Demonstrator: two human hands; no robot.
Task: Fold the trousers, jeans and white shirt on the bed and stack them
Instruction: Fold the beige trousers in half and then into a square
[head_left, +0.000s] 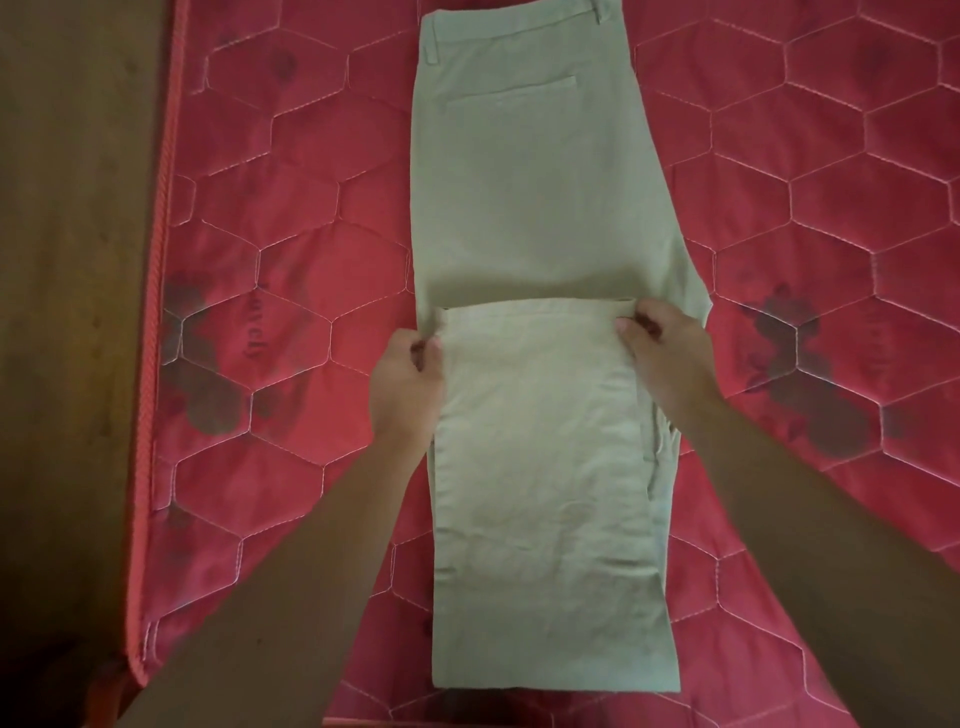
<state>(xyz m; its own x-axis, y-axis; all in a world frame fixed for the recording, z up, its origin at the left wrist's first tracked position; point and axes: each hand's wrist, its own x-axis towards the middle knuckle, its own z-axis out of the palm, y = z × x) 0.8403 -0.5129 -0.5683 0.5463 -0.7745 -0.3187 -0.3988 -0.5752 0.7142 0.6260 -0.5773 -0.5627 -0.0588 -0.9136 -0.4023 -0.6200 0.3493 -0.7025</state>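
You had the trousers lying lengthwise down the middle of the bed, waistband at the far end and the legs doubled back over themselves. Your left hand pinched the left corner of the hem, and your right hand pinched the right corner, fingers curled round the cloth. To fold well here, you needed to carry both corners forward level, lay the hem square to the sides, then smooth the creases in the upper layer. On the right, lower cloth showed past the top layer, so that edge probably wanted aligning. The waistband ran off the top of the view. The jeans and white shirt were nowhere in sight.
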